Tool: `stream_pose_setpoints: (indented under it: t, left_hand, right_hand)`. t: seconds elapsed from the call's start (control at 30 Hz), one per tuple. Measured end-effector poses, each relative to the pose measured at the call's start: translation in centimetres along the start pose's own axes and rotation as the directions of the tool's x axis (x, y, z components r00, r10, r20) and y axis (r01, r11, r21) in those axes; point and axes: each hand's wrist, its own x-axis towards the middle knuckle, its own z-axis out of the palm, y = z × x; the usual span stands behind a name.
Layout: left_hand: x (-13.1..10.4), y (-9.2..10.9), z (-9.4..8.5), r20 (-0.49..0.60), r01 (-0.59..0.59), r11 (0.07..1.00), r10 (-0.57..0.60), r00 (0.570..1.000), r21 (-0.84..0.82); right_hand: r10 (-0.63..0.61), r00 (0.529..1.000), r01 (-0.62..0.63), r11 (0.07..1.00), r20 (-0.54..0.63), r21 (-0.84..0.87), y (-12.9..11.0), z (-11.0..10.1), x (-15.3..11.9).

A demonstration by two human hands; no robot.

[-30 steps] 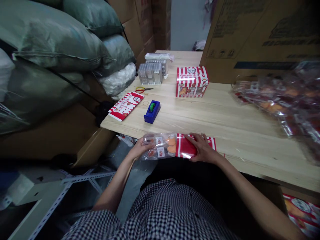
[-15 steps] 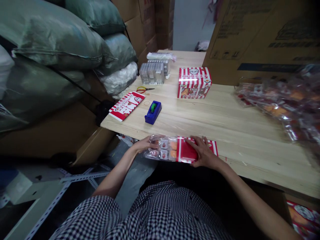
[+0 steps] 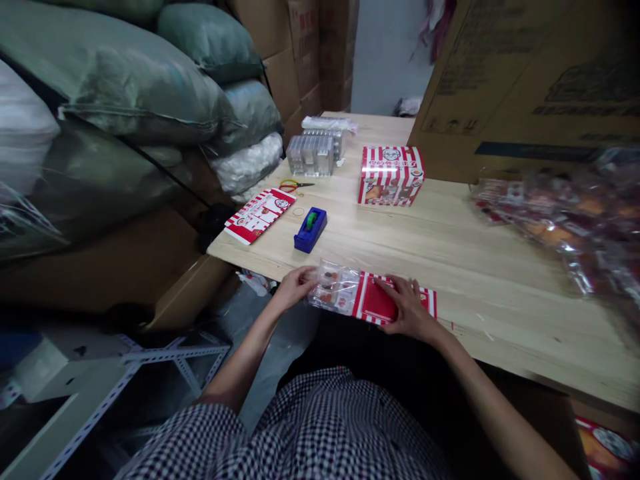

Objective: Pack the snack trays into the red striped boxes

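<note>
A flat red-and-white striped carton [image 3: 369,300] lies at the table's front edge. My right hand [image 3: 410,312] grips it across its width, fingers spread over the top and thumb at the near edge. From the carton's left end sticks out a clear plastic pack [image 3: 336,288] with small orange and brown pieces inside. My left hand [image 3: 296,288] is closed on the outer end of this pack, thumb and fingers together. How far the pack reaches inside the carton is hidden.
Beyond my hands are a blue tape dispenser [image 3: 311,230], a flat printed carton [image 3: 261,215], scissors [image 3: 295,185], clear plastic trays [image 3: 311,155] and a standing striped box [image 3: 391,175]. Clear packs [image 3: 555,220] are heaped at right by a large cardboard box [image 3: 500,87]. Sacks [image 3: 150,87] are stacked at left.
Less of the plastic pack shows outside the carton's left end, and my left hand is closer to the carton. My right hand stays on the carton. The view has shifted slightly.
</note>
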Motion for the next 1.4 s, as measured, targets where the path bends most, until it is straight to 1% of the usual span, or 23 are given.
stream_pose_setpoints:
  t: [0.03,0.1,0.17,0.23,0.3,0.37,0.43,0.5,0.53,0.6,0.67,0.7,0.77,0.8,0.87,0.9,0.97,1.03,1.1,1.17,1.23,1.3,1.4]
  left_hand:
    - [-0.3,0.1,-0.3,-0.01,-0.011,1.0,0.011,1.0,0.018]
    - [-0.9,0.8,0.0,-0.011,-0.021,1.0,0.021,1.0,0.001]
    - [-1.5,2.1,1.2,0.047,-0.029,0.998,0.032,0.998,-0.053]
    - [-2.2,4.0,2.7,0.131,-0.064,0.996,0.071,0.989,-0.055]
    - [-2.8,6.0,4.1,0.199,-0.18,0.983,0.173,0.965,0.017]
    - [-3.2,7.9,5.1,0.276,-0.325,0.942,0.292,0.916,0.083]
    - [-3.4,9.5,5.6,0.349,-0.428,0.897,0.367,0.862,0.113]
    - [-3.8,10.9,5.9,0.377,-0.488,0.864,0.412,0.829,0.128]
    - [-4.2,11.4,6.2,0.347,-0.512,0.849,0.443,0.826,0.135]
    - [-5.2,12.0,6.9,0.207,-0.53,0.837,0.499,0.841,0.135]
    - [-6.6,11.4,8.1,0.071,-0.492,0.867,0.488,0.87,0.082]
    - [-7.2,10.7,8.8,0.065,-0.449,0.893,0.447,0.892,0.024]
    - [-8.3,8.6,10.3,0.171,-0.308,0.944,0.325,0.93,-0.123]
    - [-8.7,7.4,11.0,0.247,-0.22,0.958,0.262,0.933,-0.187]
    - [-9.2,4.9,12.1,0.373,-0.075,0.962,0.173,0.911,-0.263]
    - [-9.3,3.9,12.4,0.42,-0.035,0.959,0.155,0.894,-0.281]
    - [-9.7,2.6,12.8,0.508,-0.006,0.958,0.158,0.847,-0.288]
    - [-10.1,2.4,12.9,0.571,0.002,0.952,0.183,0.801,-0.307]
    - [-10.7,3.0,12.7,0.605,0.051,0.929,0.197,0.771,-0.368]
    - [-11.2,3.9,12.5,0.586,0.136,0.875,0.189,0.788,-0.465]
    - [-11.4,4.7,12.4,0.524,0.177,0.832,0.152,0.838,-0.525]
    - [-11.3,5.0,12.3,0.45,0.169,0.842,0.095,0.888,-0.513]
    - [-10.6,4.7,12.6,0.393,0.202,0.863,-0.005,0.92,-0.463]
  right_hand:
    - [0.002,1.0,-0.002,1.0,-0.01,0.006,-0.3,-0.2,0.0]
    - [-0.003,0.999,0.004,1.0,-0.044,0.021,-1.3,-0.7,-0.1]
    - [-0.021,0.995,0.025,0.999,-0.095,0.039,-2.7,-1.4,-0.3]
    - [-0.039,0.988,0.047,0.997,-0.148,0.056,-4.4,-2.1,-0.5]
    - [-0.033,0.978,0.046,0.997,-0.205,0.06,-6.1,-2.7,-0.8]
    - [0.008,0.962,0.011,0.997,-0.274,0.07,-7.4,-2.9,-1.2]
    - [0.089,0.931,-0.053,0.993,-0.355,0.109,-8.4,-2.7,-1.8]
    - [0.201,0.883,-0.131,0.973,-0.425,0.189,-9.2,-2.3,-2.5]
    - [0.267,0.852,-0.172,0.955,-0.451,0.24,-9.7,-2.0,-3.0]
    - [0.408,0.773,-0.25,0.9,-0.485,0.357,-11.0,-1.4,-3.8]
    - [0.546,0.669,-0.318,0.823,-0.504,0.47,-12.6,-0.6,-4.7]
    - [0.606,0.613,-0.343,0.782,-0.507,0.52,-13.4,-0.1,-5.2]
    - [0.692,0.531,-0.367,0.708,-0.489,0.603,-14.7,0.7,-6.3]
    - [0.722,0.507,-0.358,0.674,-0.472,0.646,-15.0,1.1,-7.0]
    - [0.772,0.481,-0.275,0.583,-0.416,0.765,-15.0,1.4,-8.5]
    - [0.797,0.475,-0.2,0.51,-0.373,0.836,-14.7,1.4,-9.2]
    - [0.836,0.488,-0.029,0.303,-0.251,0.952,-13.7,1.1,-10.5]
    - [0.842,0.522,0.091,0.104,-0.137,0.99,-12.8,0.8,-11.4]
    - [0.841,0.535,0.146,-0.001,-0.078,0.989,-12.4,0.5,-11.6]
    - [0.85,0.525,0.155,-0.041,-0.048,0.987,-12.7,0.5,-11.4]
    - [0.852,0.523,0.125,-0.072,-0.004,0.99,-13.4,0.7,-10.9]
    - [0.847,0.531,0.093,-0.086,0.024,0.992,-14.1,0.9,-10.4]
    - [0.843,0.537,0.069,-0.073,0.025,0.995,-14.6,1.3,-9.7]
